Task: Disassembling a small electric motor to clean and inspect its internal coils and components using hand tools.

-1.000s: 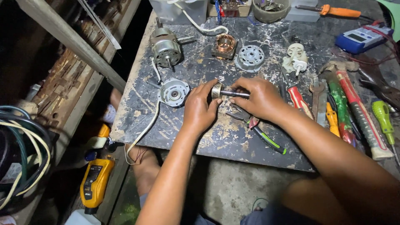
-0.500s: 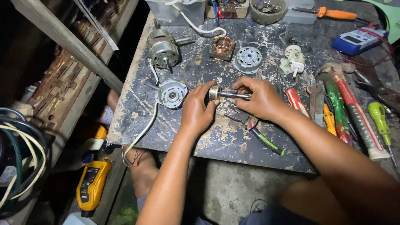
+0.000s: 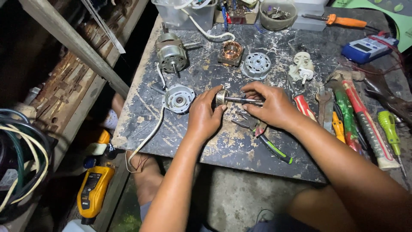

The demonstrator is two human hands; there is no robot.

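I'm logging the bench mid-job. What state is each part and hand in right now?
Rotor shaft: lifted off the table, held level between both hands.
Left hand: gripping the rotor end.
Right hand: fingers pinching the shaft.
Round end cover: off, lying flat.
Copper winding: removed, bare.
Pliers: lying flat under the right hand.

Before me, a scarred, paint-flecked dark workbench (image 3: 240, 141) carries a grey motor housing (image 3: 171, 53), a copper-wound stator (image 3: 232, 50), two round end caps (image 3: 179, 98), a white plastic part (image 3: 301, 68), green-handled pliers (image 3: 266, 139), a row of screwdrivers (image 3: 365, 124), a blue meter (image 3: 368, 48) and a clear tub (image 3: 184, 15).
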